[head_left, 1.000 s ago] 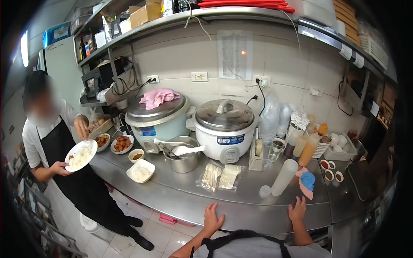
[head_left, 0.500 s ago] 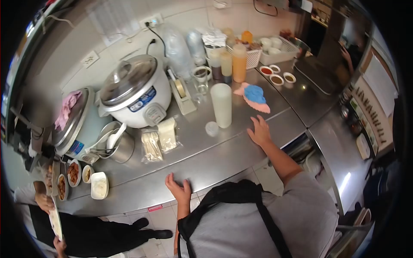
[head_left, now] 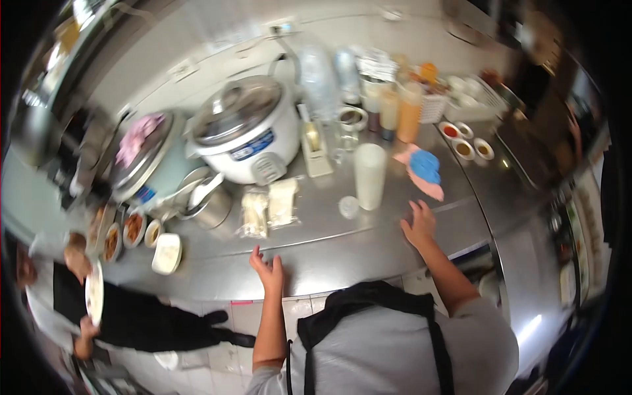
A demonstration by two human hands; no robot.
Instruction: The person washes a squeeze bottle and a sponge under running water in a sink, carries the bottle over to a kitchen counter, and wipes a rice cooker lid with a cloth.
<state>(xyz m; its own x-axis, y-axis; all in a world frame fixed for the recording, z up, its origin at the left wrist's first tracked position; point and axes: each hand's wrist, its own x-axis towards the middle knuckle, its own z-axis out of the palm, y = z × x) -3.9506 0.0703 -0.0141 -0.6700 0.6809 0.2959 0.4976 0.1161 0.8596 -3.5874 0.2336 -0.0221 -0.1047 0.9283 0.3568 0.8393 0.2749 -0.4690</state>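
Note:
My left hand [head_left: 266, 270] is open and empty at the front edge of the steel counter [head_left: 316, 230], below two clear packets [head_left: 255, 210] of pale utensils. Its thumb and fingers stand apart. Over to the right, my right hand [head_left: 420, 227] is also open with nothing in it, just in front of a blue and pink cloth [head_left: 424, 168]. Between the hands and farther back stands a tall, cloudy white bottle [head_left: 370, 176]. A small translucent lid [head_left: 349, 207] lies at its left side.
A rice cooker [head_left: 247, 128] and a metal pot [head_left: 209, 207] stand behind. Sauce bottles [head_left: 409, 112] and small sauce bowls [head_left: 463, 149] are at the back right. At the left, a person in a black apron [head_left: 151, 322] holds a plate [head_left: 95, 293] near food dishes [head_left: 135, 228].
The view has swung, so the counter items appear farther right. My left hand is raised slightly, its fingers still apart. The other person's plate has shifted; nothing was taken by my hands.

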